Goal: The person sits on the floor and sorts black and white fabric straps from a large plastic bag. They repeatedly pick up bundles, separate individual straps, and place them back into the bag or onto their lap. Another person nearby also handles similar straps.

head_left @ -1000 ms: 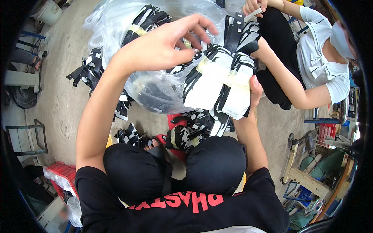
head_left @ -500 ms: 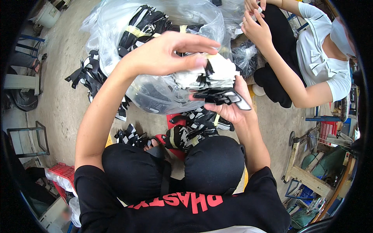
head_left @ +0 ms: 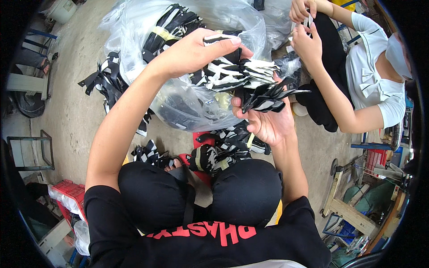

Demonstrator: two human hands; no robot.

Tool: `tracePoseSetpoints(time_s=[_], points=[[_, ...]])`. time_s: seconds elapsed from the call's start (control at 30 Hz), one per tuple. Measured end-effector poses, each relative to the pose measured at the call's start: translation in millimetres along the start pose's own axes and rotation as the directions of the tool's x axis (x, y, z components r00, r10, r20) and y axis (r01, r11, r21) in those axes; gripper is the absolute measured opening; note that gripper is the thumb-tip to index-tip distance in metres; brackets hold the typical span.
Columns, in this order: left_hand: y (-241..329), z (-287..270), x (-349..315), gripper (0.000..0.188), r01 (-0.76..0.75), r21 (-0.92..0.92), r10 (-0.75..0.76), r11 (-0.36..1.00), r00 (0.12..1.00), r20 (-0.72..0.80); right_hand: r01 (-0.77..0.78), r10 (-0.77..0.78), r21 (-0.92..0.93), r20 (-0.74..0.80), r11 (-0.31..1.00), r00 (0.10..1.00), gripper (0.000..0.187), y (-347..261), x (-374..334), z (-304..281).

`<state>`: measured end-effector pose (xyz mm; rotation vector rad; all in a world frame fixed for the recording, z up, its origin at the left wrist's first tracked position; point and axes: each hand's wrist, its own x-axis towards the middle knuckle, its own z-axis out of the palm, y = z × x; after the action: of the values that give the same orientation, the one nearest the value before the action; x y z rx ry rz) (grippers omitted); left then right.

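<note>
A thick bundle of black-and-white fabric strips point(head_left: 223, 73) is held up in front of me, its ends fanned out. My right hand point(head_left: 270, 123) supports it from below, fingers and thumb closed around its near right part. My left hand point(head_left: 201, 49) reaches over the far left side, with thumb and fingers closed on strips at the upper end; part of its grip is hidden. Behind the hands, a large clear plastic bag point(head_left: 129, 27) holds more strips, some tied with a pale yellow band point(head_left: 163, 33).
More strip bundles point(head_left: 214, 156) lie by my feet on something red, and loose strips point(head_left: 111, 76) spill left of the bag. A co-worker in a white top point(head_left: 366, 62) sits at the right, handling a small pale piece. Red crates point(head_left: 71, 194) and metal frames point(head_left: 31, 152) stand left.
My left hand has gone from stretched out above the bundle to closed on strips at its upper end. The bundle has turned and fanned out, showing more black.
</note>
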<state>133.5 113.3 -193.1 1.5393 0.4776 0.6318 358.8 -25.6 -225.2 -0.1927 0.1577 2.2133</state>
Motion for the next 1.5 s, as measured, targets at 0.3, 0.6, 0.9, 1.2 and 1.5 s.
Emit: tracePoseSetpoints(time_s=[0.3, 0.6, 0.9, 1.2, 1.5], points=[[1, -13, -3, 0.044, 0.177, -0.206, -0.156, 0.962, 0.981, 0.113, -0.019, 0.019, -0.012, -0.012, 1.000, 1.000, 0.088, 0, 1, -6], [-4, -18, -5, 0.047, 0.198, -0.257, -0.166, 0.946, 0.976, 0.140, 0.021, -0.022, -0.037, -0.027, 0.999, 0.999, 0.082, 0, -1, -11], [-1, -17, -7, 0.051, 0.252, -0.333, -0.206, 0.909, 0.964, 0.168, 0.012, -0.014, -0.040, -0.028, 0.999, 1.000, 0.082, -2, -6, -18], [-20, -36, -2, 0.057, 0.250, -0.017, -0.248, 0.968, 0.947, -0.203, -0.015, -0.389, -0.884, -0.220, 0.467, 0.894, 0.067, -32, -61, 0], [-112, -65, 37, 0.052, 0.243, 0.859, 0.172, 0.452, 0.920, -0.351, -0.463, -0.468, -0.651, -0.181, -0.602, 0.865, 0.052, -31, -110, 19]])
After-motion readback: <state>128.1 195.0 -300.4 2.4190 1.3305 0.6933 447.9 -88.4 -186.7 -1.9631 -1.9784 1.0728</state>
